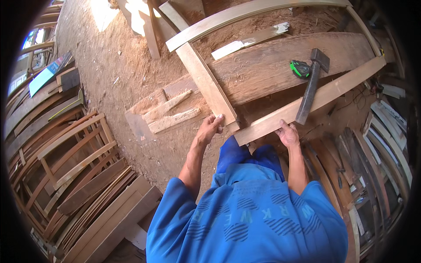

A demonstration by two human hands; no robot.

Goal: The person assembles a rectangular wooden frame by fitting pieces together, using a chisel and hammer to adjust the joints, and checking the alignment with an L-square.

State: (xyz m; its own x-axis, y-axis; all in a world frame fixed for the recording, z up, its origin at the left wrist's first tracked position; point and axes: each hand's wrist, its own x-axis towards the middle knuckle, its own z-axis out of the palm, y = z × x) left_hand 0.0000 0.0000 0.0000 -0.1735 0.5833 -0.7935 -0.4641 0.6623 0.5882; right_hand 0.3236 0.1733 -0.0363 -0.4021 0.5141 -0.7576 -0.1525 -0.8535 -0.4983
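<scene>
A blue shirt [250, 210] shows nearer than the wide plank [263, 72], over which lies a wooden frame [243, 13], its end board [207, 85] pinched by the left hand [210, 128] and near rail [337, 87] by the right hand [288, 133] (a hammer [309, 92] lies across that rail).

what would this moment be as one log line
left hand: touching side board | right hand: touching near board | hammer: across near board | tape measure: beside hammer
</scene>
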